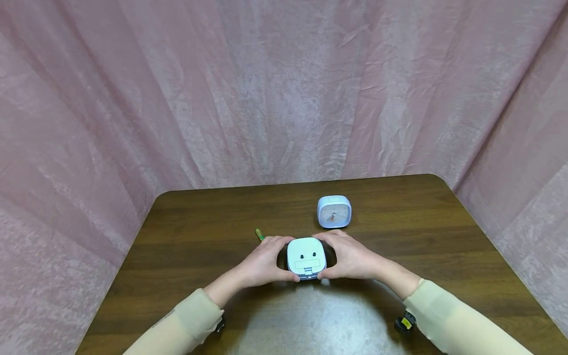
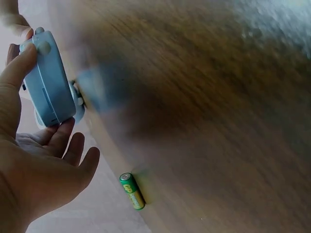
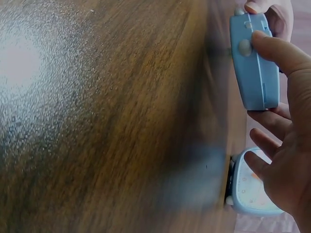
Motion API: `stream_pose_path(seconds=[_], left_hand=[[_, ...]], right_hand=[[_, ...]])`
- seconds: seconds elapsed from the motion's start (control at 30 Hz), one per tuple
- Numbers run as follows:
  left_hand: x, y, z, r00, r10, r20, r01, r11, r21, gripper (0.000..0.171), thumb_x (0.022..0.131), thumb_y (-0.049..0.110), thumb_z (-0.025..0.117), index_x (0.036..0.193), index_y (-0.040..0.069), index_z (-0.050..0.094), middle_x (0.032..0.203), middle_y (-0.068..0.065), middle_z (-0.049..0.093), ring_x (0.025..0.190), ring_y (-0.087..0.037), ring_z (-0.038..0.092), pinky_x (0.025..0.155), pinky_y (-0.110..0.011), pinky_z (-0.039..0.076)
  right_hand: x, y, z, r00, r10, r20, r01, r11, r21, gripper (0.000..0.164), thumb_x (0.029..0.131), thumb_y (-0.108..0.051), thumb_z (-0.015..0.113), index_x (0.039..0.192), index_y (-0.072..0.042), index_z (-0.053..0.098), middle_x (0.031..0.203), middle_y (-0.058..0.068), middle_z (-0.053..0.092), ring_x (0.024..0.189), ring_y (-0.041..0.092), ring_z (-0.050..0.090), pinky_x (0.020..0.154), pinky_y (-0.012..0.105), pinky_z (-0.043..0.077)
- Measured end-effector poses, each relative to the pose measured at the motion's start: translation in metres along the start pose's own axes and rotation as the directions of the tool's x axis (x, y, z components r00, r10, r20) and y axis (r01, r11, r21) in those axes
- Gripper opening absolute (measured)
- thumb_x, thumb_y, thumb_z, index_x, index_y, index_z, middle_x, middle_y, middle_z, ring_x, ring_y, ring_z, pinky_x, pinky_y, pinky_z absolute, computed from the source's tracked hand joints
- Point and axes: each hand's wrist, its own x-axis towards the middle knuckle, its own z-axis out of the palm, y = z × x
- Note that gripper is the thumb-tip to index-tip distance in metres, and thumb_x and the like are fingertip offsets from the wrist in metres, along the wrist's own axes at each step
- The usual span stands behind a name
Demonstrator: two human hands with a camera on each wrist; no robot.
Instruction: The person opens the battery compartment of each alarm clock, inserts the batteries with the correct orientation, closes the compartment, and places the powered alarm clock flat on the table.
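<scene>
Between my two hands I hold a light blue alarm clock point(image 1: 306, 245), its white back with two small black knobs and a battery cover turned up toward me. The left hand point(image 1: 267, 262) grips one side with thumb and fingers. On the opposite side the right hand point(image 1: 351, 255) grips it the same way. Both wrist views show the clock raised off the table, with round white feet on its near edge point(image 3: 245, 47). Its dial is hidden. Beyond the left fingers lies a green and yellow battery point(image 2: 132, 191), partly covered by the hand in the head view.
A second light blue alarm clock point(image 1: 335, 215) stands upright behind the right hand, dial facing forward. The brown wooden table point(image 1: 199, 222) reflects a bright glare at its near middle. Pink curtains point(image 1: 284, 98) hang behind and at both sides.
</scene>
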Motion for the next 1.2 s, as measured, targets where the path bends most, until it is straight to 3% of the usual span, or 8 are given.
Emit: stream_pose_path(seconds=[0.4, 1.2], left_hand=[[0.0036, -0.0029, 0.0029, 1.0, 0.02, 0.017, -0.021, 0.999, 0.043, 0.094, 0.072, 0.056, 0.089, 0.146, 0.013, 0.051, 0.142, -0.003, 0.057, 0.13, -0.025, 0.047, 0.11, -0.046, 0.038], [0.0029, -0.0013, 0.0009, 0.998, 0.012, 0.055, -0.015, 0.998, 0.058, 0.099, 0.076, 0.055, 0.087, 0.152, 0.007, 0.047, 0.146, -0.008, 0.055, 0.134, -0.027, 0.045, 0.112, -0.047, 0.036]], right_hand=[[0.0029, 0.0009, 0.0017, 1.0, -0.017, 0.001, 0.017, 0.997, -0.077, 0.086, 0.069, -0.049, 0.091, 0.142, -0.017, 0.057, 0.134, -0.006, 0.06, 0.132, 0.026, 0.047, 0.103, 0.051, 0.043], [0.0005, 0.0018, 0.0033, 0.999, 0.023, 0.029, -0.021, 0.996, -0.086, 0.093, 0.07, -0.056, 0.09, 0.145, -0.013, 0.055, 0.144, -0.001, 0.055, 0.138, 0.028, 0.043, 0.108, 0.052, 0.038]])
